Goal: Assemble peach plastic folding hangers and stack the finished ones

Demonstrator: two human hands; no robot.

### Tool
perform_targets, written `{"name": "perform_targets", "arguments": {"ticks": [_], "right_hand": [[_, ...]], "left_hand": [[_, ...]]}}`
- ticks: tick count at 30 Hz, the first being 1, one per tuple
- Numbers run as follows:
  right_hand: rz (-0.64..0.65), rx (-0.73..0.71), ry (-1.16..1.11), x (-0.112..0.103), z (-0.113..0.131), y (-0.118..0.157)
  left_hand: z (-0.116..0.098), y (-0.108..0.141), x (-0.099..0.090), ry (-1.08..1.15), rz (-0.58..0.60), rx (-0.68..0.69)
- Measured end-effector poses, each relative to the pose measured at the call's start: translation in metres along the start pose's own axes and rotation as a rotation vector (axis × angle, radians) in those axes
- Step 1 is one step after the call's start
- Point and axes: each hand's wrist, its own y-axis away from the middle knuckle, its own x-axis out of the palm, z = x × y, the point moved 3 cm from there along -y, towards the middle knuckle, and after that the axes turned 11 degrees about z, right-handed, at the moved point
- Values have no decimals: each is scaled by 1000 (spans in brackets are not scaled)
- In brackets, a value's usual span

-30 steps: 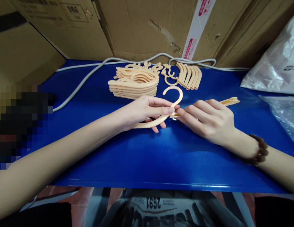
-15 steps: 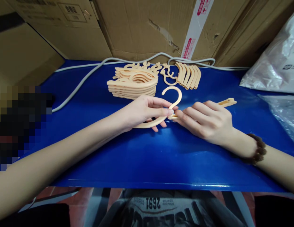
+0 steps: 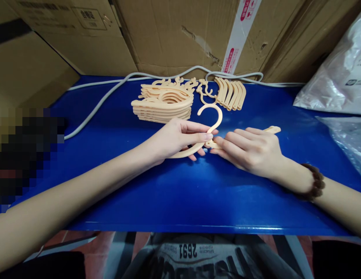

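My left hand (image 3: pixel 184 137) pinches a cream plastic hanger piece near the base of its hook (image 3: pixel 217 116). One curved arm of that piece (image 3: pixel 184 154) runs left beneath my fingers. In my right hand (image 3: pixel 250 149) is a separate cream hanger arm (image 3: pixel 272 130), its far tip sticking out to the right past the knuckles. The near end of this arm meets the hook piece at my left fingertips; whether the two are joined I cannot tell. Behind my hands stand a stack of folded hangers (image 3: pixel 161 106), several loose hooks (image 3: pixel 204 97) and a row of loose hanger arms (image 3: pixel 231 94).
Cardboard boxes (image 3: pixel 174 38) wall off the back of the blue table (image 3: pixel 168 193). A white cable (image 3: pixel 101 101) winds along the rear and left. Plastic bags (image 3: pixel 334 73) lie at the right. A blurred-out dark area covers the left edge.
My right hand has turned the hanger arm slightly, and its outer tip now shows less and sits further left. The left hand keeps its hold on the hook piece.
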Motion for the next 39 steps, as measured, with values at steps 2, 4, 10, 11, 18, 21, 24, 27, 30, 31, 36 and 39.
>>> {"name": "perform_targets", "arguments": {"ticks": [2, 4, 10, 11, 18, 21, 24, 27, 30, 31, 36, 39], "right_hand": [[11, 11, -34, 0, 0, 0], [21, 22, -66, 0, -1, -1], [28, 57, -118, -2, -2, -4], [26, 63, -120, -3, -2, -5], [10, 72, -128, -3, -3, -5], [14, 71, -126, -3, -3, -4], [29, 63, -115, -2, -2, -2], [49, 57, -111, -1, -2, -1], [57, 60, -109, 0, -2, -1], [57, 64, -110, 0, -3, -2], [102, 88, -172, 4, -6, -2], [139, 97, -220, 7, -8, -2]], "left_hand": [[-1, 0, 0, 25, -9, -4], [-1, 1, 1, 41, -11, -10], [0, 1, 3, 50, -2, -13], [0, 1, 3, 51, -2, -8], [-2, 2, 5, 42, 6, -3], [-3, 3, 5, 21, 5, -16], [-3, 2, 5, -15, 5, -29], [-4, 2, 5, -54, 0, -38], [-3, 0, 7, -89, -8, -47], [-3, 0, 8, -105, -12, -50], [1, 0, 12, -224, 2, -34], [2, 1, 13, -280, 25, 3]]}}
